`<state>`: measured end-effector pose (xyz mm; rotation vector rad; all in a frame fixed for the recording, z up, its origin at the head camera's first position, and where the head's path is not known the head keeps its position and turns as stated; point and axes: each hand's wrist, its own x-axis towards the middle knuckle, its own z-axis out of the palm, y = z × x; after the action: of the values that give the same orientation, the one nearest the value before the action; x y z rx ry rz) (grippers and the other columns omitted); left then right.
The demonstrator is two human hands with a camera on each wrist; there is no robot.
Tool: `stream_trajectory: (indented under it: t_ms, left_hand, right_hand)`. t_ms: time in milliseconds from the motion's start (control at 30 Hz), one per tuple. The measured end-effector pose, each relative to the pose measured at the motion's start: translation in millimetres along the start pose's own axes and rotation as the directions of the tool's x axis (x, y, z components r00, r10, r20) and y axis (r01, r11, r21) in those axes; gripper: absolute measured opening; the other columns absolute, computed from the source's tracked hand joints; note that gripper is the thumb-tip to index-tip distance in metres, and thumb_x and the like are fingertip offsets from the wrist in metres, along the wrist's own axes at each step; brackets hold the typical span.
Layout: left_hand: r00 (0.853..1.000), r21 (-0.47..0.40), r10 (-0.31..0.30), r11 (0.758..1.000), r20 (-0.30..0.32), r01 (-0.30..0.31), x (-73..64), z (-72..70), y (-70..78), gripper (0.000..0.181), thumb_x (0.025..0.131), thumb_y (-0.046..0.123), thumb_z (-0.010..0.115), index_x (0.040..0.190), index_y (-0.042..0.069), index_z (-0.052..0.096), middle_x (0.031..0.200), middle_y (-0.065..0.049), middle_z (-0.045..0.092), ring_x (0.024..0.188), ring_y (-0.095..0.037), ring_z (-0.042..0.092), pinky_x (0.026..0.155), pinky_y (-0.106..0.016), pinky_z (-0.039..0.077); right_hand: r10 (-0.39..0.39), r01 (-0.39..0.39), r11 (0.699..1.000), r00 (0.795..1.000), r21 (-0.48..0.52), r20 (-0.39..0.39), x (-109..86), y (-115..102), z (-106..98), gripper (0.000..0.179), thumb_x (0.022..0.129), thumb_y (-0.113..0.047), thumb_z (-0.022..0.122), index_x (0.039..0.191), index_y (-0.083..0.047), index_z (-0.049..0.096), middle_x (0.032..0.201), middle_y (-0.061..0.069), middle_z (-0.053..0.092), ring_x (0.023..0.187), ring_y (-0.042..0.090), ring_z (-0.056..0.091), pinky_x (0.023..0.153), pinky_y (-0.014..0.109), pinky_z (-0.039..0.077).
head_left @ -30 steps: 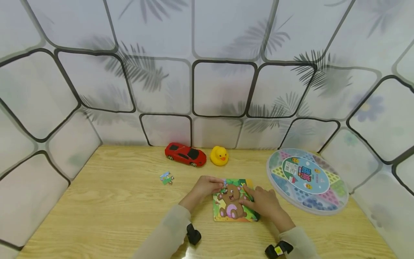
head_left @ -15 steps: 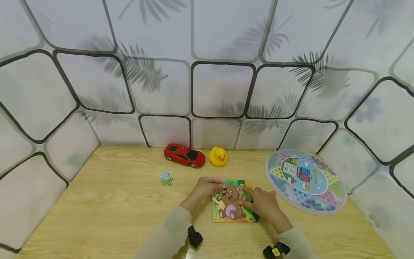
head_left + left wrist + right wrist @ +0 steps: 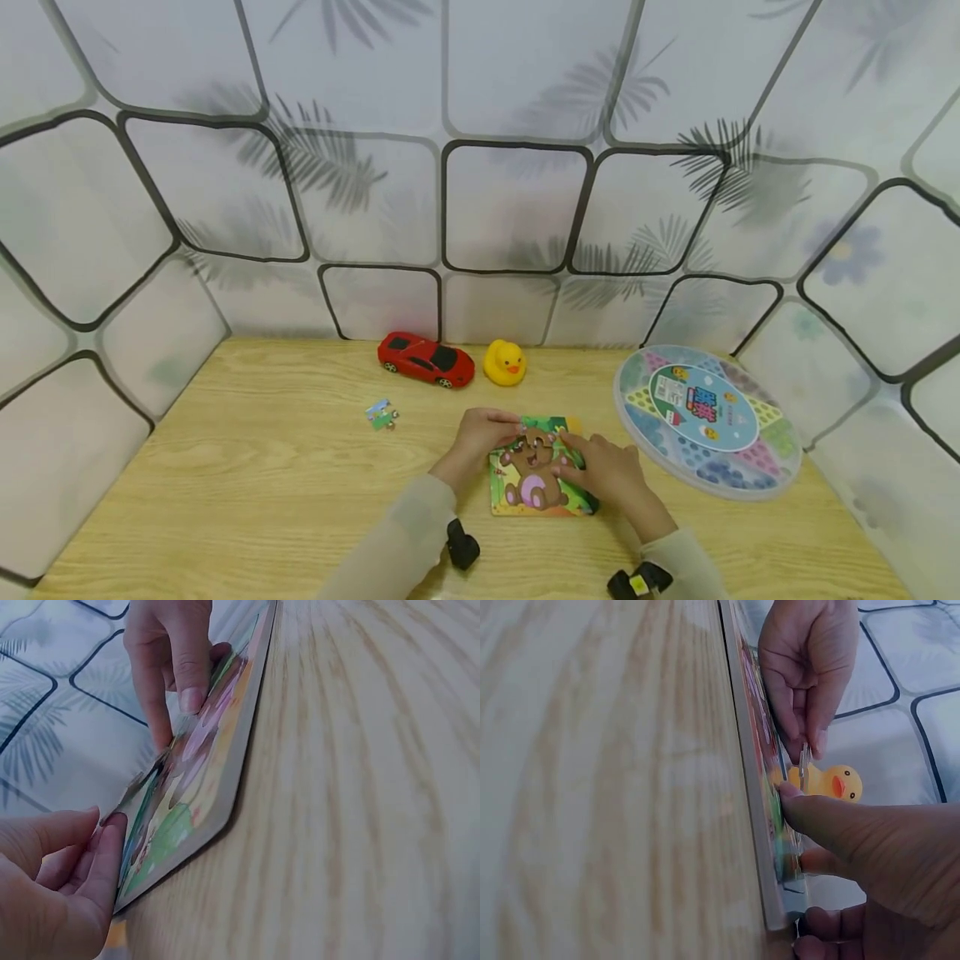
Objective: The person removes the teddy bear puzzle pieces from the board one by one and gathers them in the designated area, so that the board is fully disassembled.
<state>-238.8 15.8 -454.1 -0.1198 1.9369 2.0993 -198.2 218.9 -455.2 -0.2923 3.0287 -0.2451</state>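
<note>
A bear jigsaw puzzle (image 3: 534,492) in a flat board lies on the table in the head view. My left hand (image 3: 487,433) is at its upper left and pinches a small puzzle piece (image 3: 129,792) between thumb and fingers. That piece stands tilted over the bear's head, seen edge-on in the right wrist view. My right hand (image 3: 611,471) rests on the puzzle's right side, its thumb (image 3: 810,814) and index finger pressing the surface. Its other fingers lie by the board's edge. Part of the puzzle's right side is hidden under this hand.
Joined loose puzzle pieces (image 3: 382,414) lie on the table to the left. Behind stand a red toy car (image 3: 426,360) and a yellow rubber duck (image 3: 505,363). A round, flat board-game case (image 3: 707,421) lies at the right. A patterned wall (image 3: 502,208) closes off the back.
My left hand has shifted slightly right, and the puzzle piece it pinches now overlaps the bear's head. My right hand stays in place on the puzzle.
</note>
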Motion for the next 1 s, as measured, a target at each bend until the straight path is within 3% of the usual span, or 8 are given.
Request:
stream_trajectory:
  t_ms: [133, 200, 233, 400, 600, 1000]
  left_hand:
    - [0.999, -0.017, -0.016, 1.0, -0.032, 0.016, 1.2, 0.0, -1.3, 0.018, 0.083, -0.008, 0.065, 0.1, -0.012, 0.068, 0.091, -0.019, 0.07, 0.077, -0.017, 0.068, 0.075, -0.031, 0.057]
    - [0.999, -0.039, -0.02, 0.999, -0.037, 0.018, 8.9, -1.3, -9.9, 0.017, 0.082, -0.008, 0.066, 0.098, -0.01, 0.069, 0.09, -0.016, 0.071, 0.074, -0.014, 0.067, 0.073, -0.028, 0.058]
    - [0.999, -0.049, -0.023, 0.999, -0.035, 0.021, 14.6, -2.3, -15.8, 0.017, 0.082, -0.007, 0.067, 0.098, -0.009, 0.07, 0.089, -0.014, 0.071, 0.073, -0.013, 0.067, 0.072, -0.027, 0.058]
    - [1.0, -0.111, -0.02, 0.994, 0.007, 0.02, 18.4, -6.9, -20.0, 0.019, 0.082, -0.008, 0.066, 0.101, -0.011, 0.068, 0.091, -0.015, 0.071, 0.074, -0.012, 0.067, 0.073, -0.027, 0.057]
    - [0.997, -0.165, -0.016, 0.986, 0.069, 0.027, 17.6, -10.0, -22.7, 0.021, 0.082, -0.01, 0.066, 0.102, -0.014, 0.066, 0.091, -0.017, 0.071, 0.072, -0.012, 0.067, 0.071, -0.025, 0.057]
    - [0.995, -0.171, -0.027, 0.984, 0.101, 0.045, 9.7, -19.7, -18.9, 0.023, 0.083, -0.008, 0.065, 0.106, -0.013, 0.065, 0.096, -0.018, 0.07, 0.076, -0.013, 0.067, 0.075, -0.026, 0.057]
  right_hand:
    - [-0.014, 0.014, 1.0, 1.0, 0.019, -0.01, -0.7, 0.0, -0.4, 0.062, 0.082, -0.054, 0.065, 0.132, -0.019, 0.057, 0.091, 0.006, 0.061, 0.075, 0.025, 0.059, 0.063, 0.044, 0.04]
    - [-0.017, 0.017, 1.0, 1.0, 0.024, -0.014, -1.3, -0.5, -0.8, 0.062, 0.081, -0.054, 0.065, 0.131, -0.019, 0.058, 0.091, 0.006, 0.062, 0.076, 0.025, 0.059, 0.064, 0.045, 0.041]
    - [-0.017, 0.017, 1.0, 1.0, 0.025, -0.016, -1.6, -0.8, -0.9, 0.061, 0.081, -0.054, 0.065, 0.131, -0.018, 0.058, 0.09, 0.006, 0.062, 0.076, 0.025, 0.059, 0.064, 0.045, 0.041]
    - [-0.019, 0.02, 0.999, 1.0, 0.028, -0.022, -1.5, -0.9, -1.2, 0.062, 0.081, -0.055, 0.065, 0.131, -0.018, 0.058, 0.089, 0.005, 0.062, 0.075, 0.023, 0.058, 0.062, 0.042, 0.04]
    - [-0.003, 0.004, 0.999, 1.0, 0.044, -0.008, -1.4, 1.2, -0.1, 0.063, 0.08, -0.058, 0.064, 0.129, -0.018, 0.059, 0.094, 0.006, 0.063, 0.077, 0.025, 0.059, 0.062, 0.041, 0.039]
    - [-0.019, 0.021, 0.998, 0.999, 0.057, -0.036, 0.0, 3.9, 3.9, 0.064, 0.08, -0.056, 0.066, 0.132, -0.02, 0.058, 0.088, 0.003, 0.061, 0.066, 0.016, 0.051, 0.057, 0.037, 0.035]
